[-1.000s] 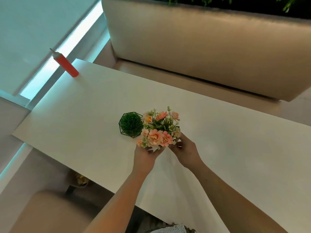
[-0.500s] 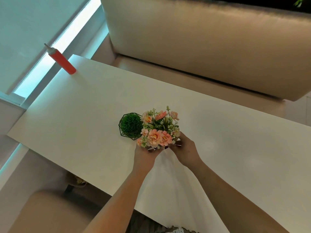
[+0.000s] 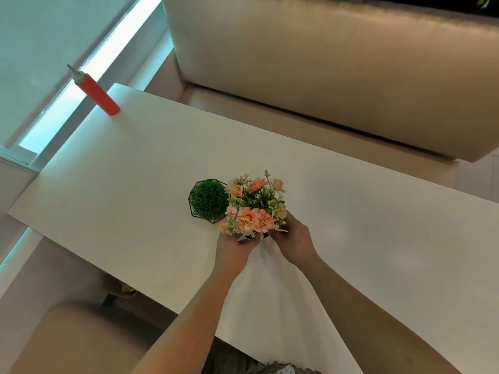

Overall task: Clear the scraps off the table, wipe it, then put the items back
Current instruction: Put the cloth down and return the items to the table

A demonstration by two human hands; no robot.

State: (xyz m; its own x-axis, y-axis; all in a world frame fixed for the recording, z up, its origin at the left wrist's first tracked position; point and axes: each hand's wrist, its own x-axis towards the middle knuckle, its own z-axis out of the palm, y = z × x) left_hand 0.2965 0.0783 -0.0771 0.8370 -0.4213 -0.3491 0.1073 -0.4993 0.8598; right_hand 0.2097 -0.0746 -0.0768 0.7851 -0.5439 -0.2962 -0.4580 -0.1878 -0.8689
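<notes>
The tabletop [image 3: 135, 184] is a smooth white board, nearly matt, with only a few soft patches of shine towards its right side. The flowers [image 3: 252, 209] look artificial: cloth-like pink and peach petals and plasticky green sprigs, all dull. The green ball [image 3: 210, 198] is bristly, like plastic grass, and sits in a cage [image 3: 201, 215] of thin black wire. The red bottle [image 3: 98, 97] looks like smooth plastic with a slight gloss, its nozzle [image 3: 76, 74] a paler, cloudy plastic. The bench back [image 3: 324, 63] is beige and leather-like, with a satin sheen. The near seat [image 3: 81, 341] seems to have the same covering. The window blind [image 3: 40, 36] looks flat and matt.
</notes>
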